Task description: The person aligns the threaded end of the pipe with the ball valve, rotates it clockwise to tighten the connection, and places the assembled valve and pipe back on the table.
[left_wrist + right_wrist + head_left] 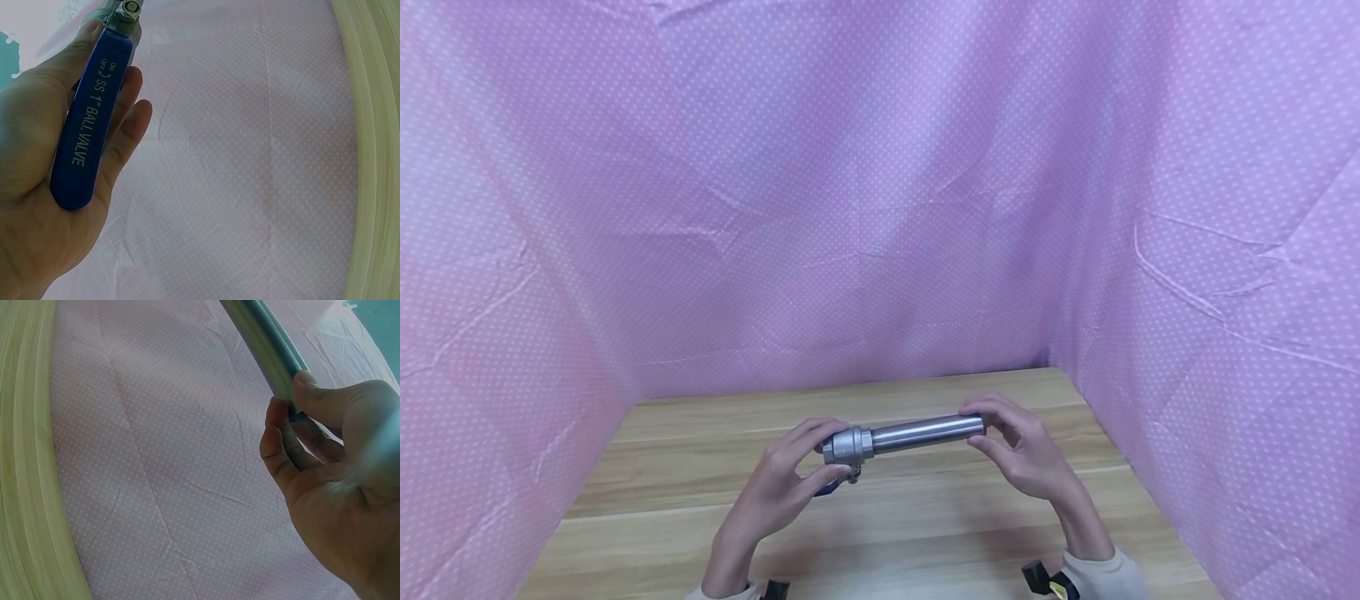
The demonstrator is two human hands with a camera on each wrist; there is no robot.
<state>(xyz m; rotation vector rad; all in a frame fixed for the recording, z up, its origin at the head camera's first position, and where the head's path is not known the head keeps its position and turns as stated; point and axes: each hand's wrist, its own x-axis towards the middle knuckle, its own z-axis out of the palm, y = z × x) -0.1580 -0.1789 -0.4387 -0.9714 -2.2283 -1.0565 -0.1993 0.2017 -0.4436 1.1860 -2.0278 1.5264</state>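
Note:
A silver ball valve (848, 447) is joined to a smooth steel pipe (927, 433), and both are held above the table. My left hand (786, 479) grips the valve body between thumb and fingers. In the left wrist view the valve's blue lever handle (90, 125), lettered "SS 1" BALL VALVE", lies along the palm. My right hand (1022, 450) pinches the pipe's far right end between thumb and fingertips. The right wrist view shows the pipe (265, 350) running up and away from that hand (337, 469). The joint between pipe and valve is hidden in both wrist views.
A light wood table (700, 500) lies below the hands. Pink dotted cloth (850, 250) hangs at the back and on both sides, meeting the table's edges. Black straps with small dark blocks (1037, 577) sit at the wrists.

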